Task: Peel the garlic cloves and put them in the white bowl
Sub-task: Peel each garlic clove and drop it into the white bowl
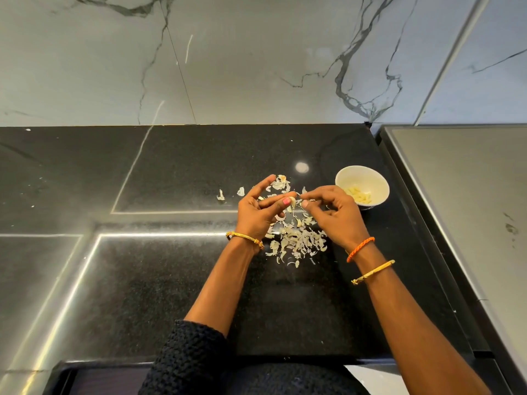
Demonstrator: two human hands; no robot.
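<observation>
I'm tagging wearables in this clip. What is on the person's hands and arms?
Left wrist: a thin gold bangle. Right wrist: an orange braided cord, with a gold bangle further up the forearm. One left thumbnail has pink polish. A black knitted sleeve is pushed up.

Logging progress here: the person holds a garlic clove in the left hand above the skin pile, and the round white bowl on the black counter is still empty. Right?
Not quite. The round white bowl is not empty: the head view shows several pale peeled cloves inside it. The rest holds: the left hand holds a garlic clove above the papery skin pile on the black counter.
</observation>
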